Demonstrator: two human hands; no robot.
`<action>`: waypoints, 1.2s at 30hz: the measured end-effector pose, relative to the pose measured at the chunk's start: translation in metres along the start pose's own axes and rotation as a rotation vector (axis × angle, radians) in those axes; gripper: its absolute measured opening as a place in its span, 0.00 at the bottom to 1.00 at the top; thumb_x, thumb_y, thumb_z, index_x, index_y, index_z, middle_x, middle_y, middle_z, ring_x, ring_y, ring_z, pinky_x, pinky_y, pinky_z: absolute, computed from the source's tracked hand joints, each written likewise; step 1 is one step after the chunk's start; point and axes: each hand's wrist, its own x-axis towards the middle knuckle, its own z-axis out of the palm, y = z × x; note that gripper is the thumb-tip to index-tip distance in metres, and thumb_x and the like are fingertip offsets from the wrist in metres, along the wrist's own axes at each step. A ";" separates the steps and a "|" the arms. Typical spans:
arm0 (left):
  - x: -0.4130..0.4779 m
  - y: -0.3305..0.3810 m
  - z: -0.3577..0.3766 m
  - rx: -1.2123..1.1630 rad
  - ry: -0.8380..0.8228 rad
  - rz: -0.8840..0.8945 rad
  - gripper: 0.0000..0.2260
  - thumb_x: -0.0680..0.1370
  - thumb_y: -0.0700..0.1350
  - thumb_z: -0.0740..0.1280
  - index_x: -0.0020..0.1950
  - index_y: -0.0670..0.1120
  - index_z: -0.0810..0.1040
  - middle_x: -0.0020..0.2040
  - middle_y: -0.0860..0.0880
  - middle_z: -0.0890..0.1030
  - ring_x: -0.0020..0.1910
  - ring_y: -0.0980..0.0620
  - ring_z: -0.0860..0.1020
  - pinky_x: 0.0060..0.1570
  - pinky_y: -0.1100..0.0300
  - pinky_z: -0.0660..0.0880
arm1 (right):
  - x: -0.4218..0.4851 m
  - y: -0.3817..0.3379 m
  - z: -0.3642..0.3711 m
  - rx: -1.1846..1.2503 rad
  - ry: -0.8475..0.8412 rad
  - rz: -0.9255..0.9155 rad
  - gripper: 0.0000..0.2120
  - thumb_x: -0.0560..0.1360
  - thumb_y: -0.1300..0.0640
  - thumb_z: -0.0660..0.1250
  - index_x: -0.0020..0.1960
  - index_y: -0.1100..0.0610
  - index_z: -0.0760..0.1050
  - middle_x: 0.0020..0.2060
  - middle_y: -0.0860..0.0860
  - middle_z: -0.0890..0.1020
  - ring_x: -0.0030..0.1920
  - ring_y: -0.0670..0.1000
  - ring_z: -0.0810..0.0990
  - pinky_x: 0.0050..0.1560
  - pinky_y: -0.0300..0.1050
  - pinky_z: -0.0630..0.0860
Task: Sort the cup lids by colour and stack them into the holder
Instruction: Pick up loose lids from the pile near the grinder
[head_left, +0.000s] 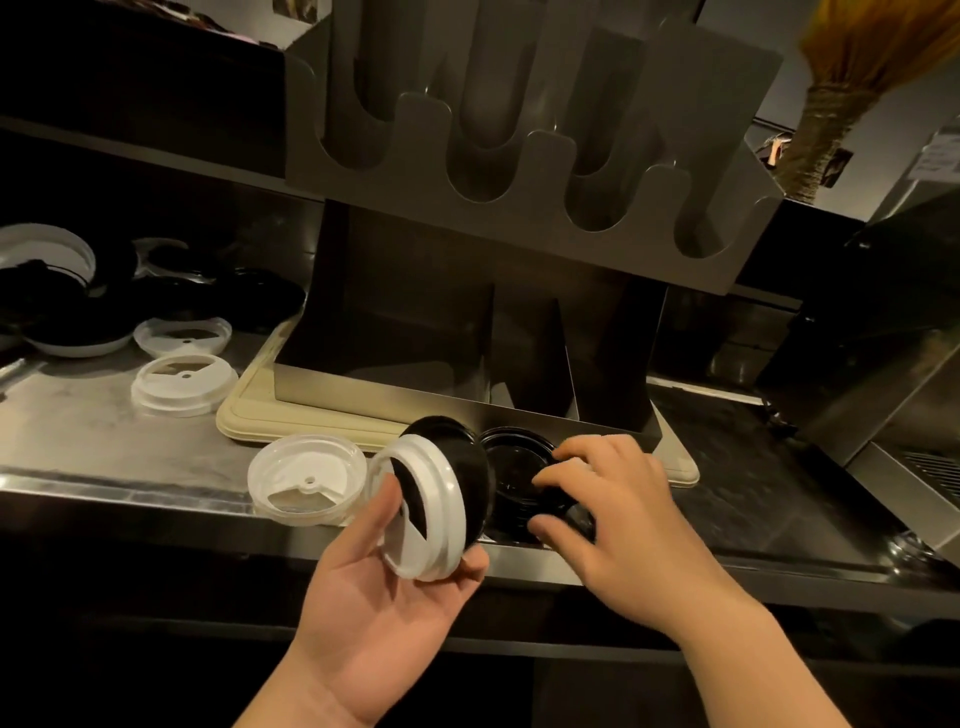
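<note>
Left hand (395, 587) grips a tilted white lid (441, 493), black lid (460, 447) behind it, before the holder (395, 312). Right hand (623, 514) grasps a black stack (514, 467) at the holder's base.

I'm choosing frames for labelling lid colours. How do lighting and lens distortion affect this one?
Head view: dim, warm light; the black lids at far left merge into shadow, while the white lid in the left hand stands out; soft glare on the steel counter; head view's wide angle bends the counter edge and leans the holder.
</note>
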 end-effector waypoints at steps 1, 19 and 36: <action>-0.002 -0.001 0.001 0.025 0.006 -0.015 0.37 0.54 0.45 0.87 0.63 0.44 0.83 0.58 0.43 0.80 0.48 0.45 0.79 0.42 0.52 0.76 | -0.004 -0.002 -0.002 0.075 0.089 0.020 0.15 0.77 0.41 0.66 0.61 0.43 0.78 0.59 0.38 0.73 0.64 0.42 0.67 0.63 0.44 0.67; -0.005 -0.023 0.018 0.078 0.176 0.069 0.25 0.67 0.50 0.73 0.62 0.43 0.81 0.55 0.41 0.84 0.46 0.43 0.83 0.43 0.48 0.78 | -0.035 -0.038 -0.017 1.417 0.285 0.658 0.06 0.80 0.58 0.67 0.55 0.57 0.80 0.45 0.58 0.86 0.33 0.53 0.82 0.44 0.50 0.78; 0.001 -0.026 0.008 0.064 0.062 0.083 0.33 0.43 0.42 0.88 0.47 0.42 0.88 0.49 0.41 0.85 0.40 0.42 0.85 0.37 0.47 0.81 | -0.035 -0.024 -0.004 1.619 0.314 0.770 0.09 0.77 0.63 0.70 0.56 0.58 0.81 0.47 0.56 0.87 0.35 0.51 0.84 0.31 0.41 0.79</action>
